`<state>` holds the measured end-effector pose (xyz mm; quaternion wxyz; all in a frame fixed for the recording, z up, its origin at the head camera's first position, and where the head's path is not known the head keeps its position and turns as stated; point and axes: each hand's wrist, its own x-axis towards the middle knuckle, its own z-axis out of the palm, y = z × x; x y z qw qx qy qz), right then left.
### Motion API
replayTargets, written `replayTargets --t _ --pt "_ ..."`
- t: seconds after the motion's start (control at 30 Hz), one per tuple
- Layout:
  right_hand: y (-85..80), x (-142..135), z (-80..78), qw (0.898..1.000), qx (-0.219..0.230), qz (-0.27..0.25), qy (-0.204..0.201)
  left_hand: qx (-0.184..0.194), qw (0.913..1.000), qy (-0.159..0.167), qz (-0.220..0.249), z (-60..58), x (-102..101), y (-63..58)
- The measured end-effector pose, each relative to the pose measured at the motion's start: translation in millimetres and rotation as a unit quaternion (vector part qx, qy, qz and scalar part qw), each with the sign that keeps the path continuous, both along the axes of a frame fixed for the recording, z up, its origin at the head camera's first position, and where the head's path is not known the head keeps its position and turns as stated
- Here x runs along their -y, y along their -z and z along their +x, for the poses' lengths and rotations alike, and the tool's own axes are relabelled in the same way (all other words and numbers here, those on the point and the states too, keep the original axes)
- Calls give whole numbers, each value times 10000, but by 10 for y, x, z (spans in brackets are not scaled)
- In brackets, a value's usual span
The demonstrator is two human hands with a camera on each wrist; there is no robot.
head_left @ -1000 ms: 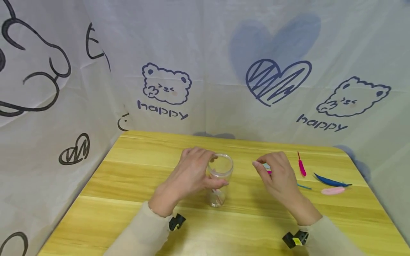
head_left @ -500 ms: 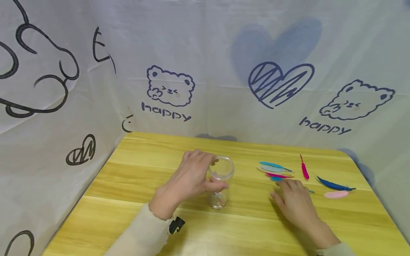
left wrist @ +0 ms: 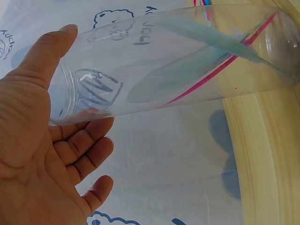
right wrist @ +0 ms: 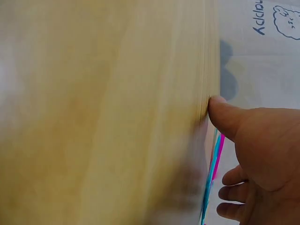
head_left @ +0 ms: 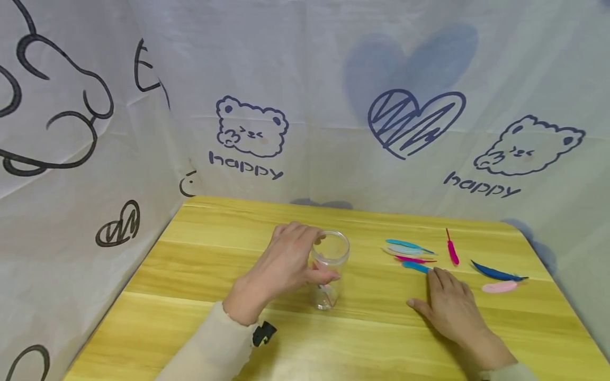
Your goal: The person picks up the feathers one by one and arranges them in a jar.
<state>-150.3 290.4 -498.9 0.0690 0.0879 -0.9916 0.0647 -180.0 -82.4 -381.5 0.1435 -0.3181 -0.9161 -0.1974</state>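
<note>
The left hand (head_left: pixel 281 266) gripped the jar (head_left: pixel 332 291) round its upper part. Well left of the right hand (head_left: pixel 452 308), the jar stood on the bench (head_left: pixel 381 344). The right hand's fingers lay relaxed, thumb apart, tips at a light-blue feather (head_left: pixel 413 265). Pinching just that 1 lightly probably suited best.

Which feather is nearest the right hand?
The slim bright-blue feather directly in front of a thin magenta feather. Its end meets the right hand; the others lie apart.
</note>
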Motion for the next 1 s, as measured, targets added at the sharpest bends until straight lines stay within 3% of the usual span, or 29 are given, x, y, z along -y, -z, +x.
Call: replayTargets --t 0.53,1.0 --pt "-13 22 -35 9949 958 -294 -127 172 9998 -71 17 5 3 -4" --pt "-79 422 20 9931 963 -320 -588 252 9996 -115 4 1 2 -53"
